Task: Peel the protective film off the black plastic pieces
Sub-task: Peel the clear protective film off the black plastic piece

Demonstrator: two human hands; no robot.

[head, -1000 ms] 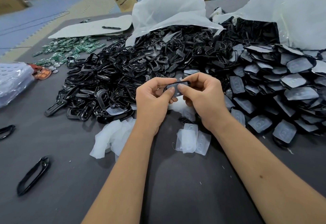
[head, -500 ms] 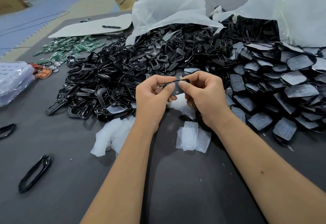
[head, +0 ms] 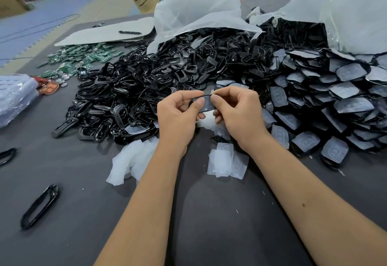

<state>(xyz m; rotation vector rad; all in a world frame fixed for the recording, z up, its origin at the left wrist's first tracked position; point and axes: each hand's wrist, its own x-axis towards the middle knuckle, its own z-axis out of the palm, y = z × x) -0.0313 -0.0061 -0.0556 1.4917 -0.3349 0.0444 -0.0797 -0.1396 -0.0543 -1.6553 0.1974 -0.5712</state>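
From my remote seat, much of this scene is hard to read. The small flat black plastic piece [head: 206, 103] is mostly covered by the fingers around it, so I cannot tell whether its pale film has begun to lift. The big heap of glossy black plastic frames [head: 129, 96] runs under a crumpled translucent white plastic bag [head: 194, 14], and the pile of film-covered black plastic pieces [head: 326, 102] on the right is cut off by the frame edge and partly buried beneath a second clear plastic bag [head: 345, 8]. The scattered green circuit boards [head: 83, 56] at far left are too small to make out in detail.

Both hands are raised just above the dark grey table surface [head: 209, 213], in front of the heaps. My left hand [head: 178, 114] has its fingers curled, thumb and forefinger pinching the piece's left end. My right hand [head: 236, 110] is likewise curled, its thumb and forefinger tips nipping the piece's top right edge.

Below the hands lie a small stack of peeled translucent film sheets [head: 226, 161] and a wad of crumpled white film [head: 132, 161]. A lone black oval plastic frame [head: 39, 206] rests well apart at lower left.
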